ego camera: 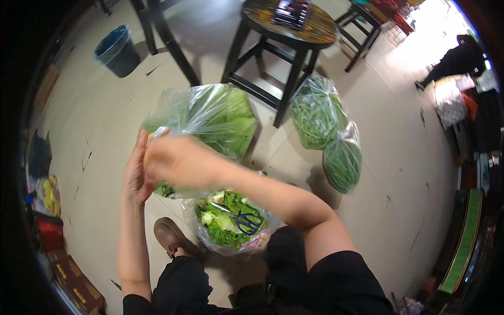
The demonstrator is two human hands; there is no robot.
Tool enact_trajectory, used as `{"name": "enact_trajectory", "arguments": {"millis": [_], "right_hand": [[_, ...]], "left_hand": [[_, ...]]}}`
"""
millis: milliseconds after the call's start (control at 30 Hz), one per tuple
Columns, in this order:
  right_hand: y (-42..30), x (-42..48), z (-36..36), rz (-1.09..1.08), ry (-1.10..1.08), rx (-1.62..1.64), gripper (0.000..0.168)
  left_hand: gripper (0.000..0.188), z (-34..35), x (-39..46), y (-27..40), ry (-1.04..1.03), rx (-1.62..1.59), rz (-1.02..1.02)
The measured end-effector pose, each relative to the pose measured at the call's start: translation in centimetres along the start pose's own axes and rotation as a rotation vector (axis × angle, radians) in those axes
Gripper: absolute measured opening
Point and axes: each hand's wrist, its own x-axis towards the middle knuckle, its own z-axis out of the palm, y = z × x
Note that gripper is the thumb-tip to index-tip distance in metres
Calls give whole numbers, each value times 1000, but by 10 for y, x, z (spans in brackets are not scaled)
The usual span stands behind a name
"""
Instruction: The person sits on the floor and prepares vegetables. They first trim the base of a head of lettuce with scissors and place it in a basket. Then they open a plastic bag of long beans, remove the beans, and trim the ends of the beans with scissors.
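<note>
A large clear plastic bag of leafy green vegetables (226, 116) rests on the floor before me, its folds drawn together towards my hands. My left hand (136, 173) is at the gathered neck, thumb up, its fingers mostly hidden behind the other hand. Blurred by motion, my right hand (173, 159) crosses over and grips the same neck. Below them, between my feet, an open plastic bag (193, 220) contains cut green leaves (224, 236) and pale pieces. Scissors with dark blue handles (250, 223) lie on top of these leaves.
A round wooden stool (252, 17) bearing a phone (292, 13) stands ahead. Beside its legs are two tied bags of green beans or similar vegetables (317, 114) (343, 161). A lined bin (124, 55) is at far left. A person (458, 57) is at far right.
</note>
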Motion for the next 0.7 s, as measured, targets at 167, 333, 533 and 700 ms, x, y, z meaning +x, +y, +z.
{"name": "enact_trajectory", "arguments": {"millis": [167, 333, 533, 700], "right_hand": [[38, -35, 25, -313, 163, -284, 11], [73, -59, 1, -238, 395, -246, 12], [157, -103, -32, 222, 335, -221, 15], [211, -148, -46, 578, 208, -455, 38]], "left_hand": [[18, -24, 33, 19, -240, 409, -94], [18, -53, 104, 164, 131, 90, 181], [19, -49, 141, 339, -62, 316, 415], [15, 52, 123, 321, 54, 134, 604]]}}
